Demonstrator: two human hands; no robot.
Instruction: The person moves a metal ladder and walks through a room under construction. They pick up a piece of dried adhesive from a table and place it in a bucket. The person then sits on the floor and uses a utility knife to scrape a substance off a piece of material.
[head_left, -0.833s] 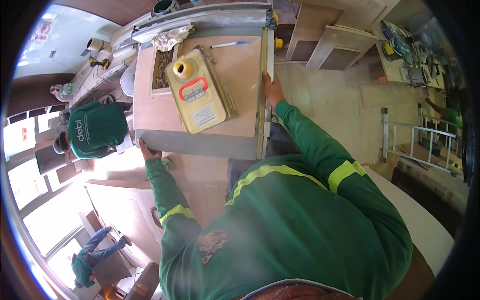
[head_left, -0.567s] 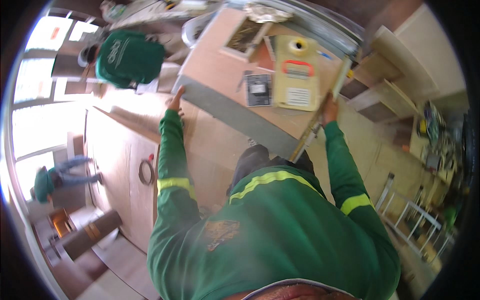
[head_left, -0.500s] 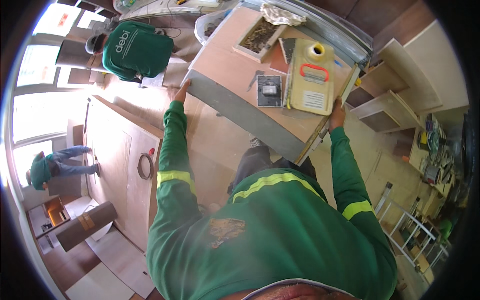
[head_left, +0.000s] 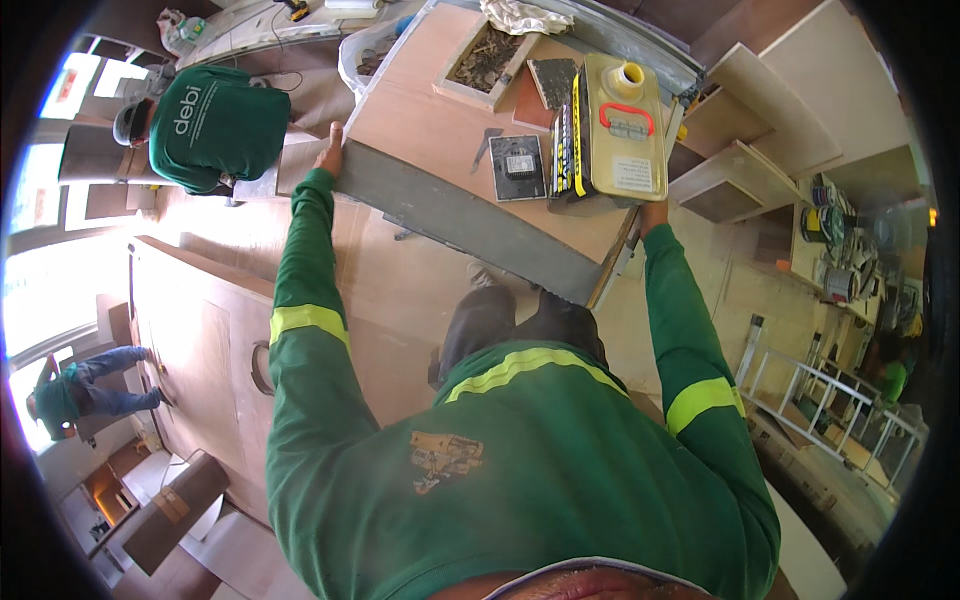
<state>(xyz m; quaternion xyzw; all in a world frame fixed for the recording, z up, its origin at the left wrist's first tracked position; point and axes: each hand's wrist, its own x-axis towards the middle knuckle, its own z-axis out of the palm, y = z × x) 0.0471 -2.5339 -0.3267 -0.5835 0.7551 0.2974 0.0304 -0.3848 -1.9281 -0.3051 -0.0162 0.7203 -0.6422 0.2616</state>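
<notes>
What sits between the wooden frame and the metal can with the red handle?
The head view shows a dark flat piece and a reddish-brown piece between the wooden frame and the metal can.

Looked down from head height through a wide fisheye, took in the green sweater point(head_left: 570, 470) close up, reached over the counter point(head_left: 460, 217) ahead, bent straight edges near the rim.

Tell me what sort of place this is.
Likely a carpentry workshop or renovation site: wooden panels stand at the right, a yellow power tool lies at top left, and a metal can stands on the worktable.
</notes>
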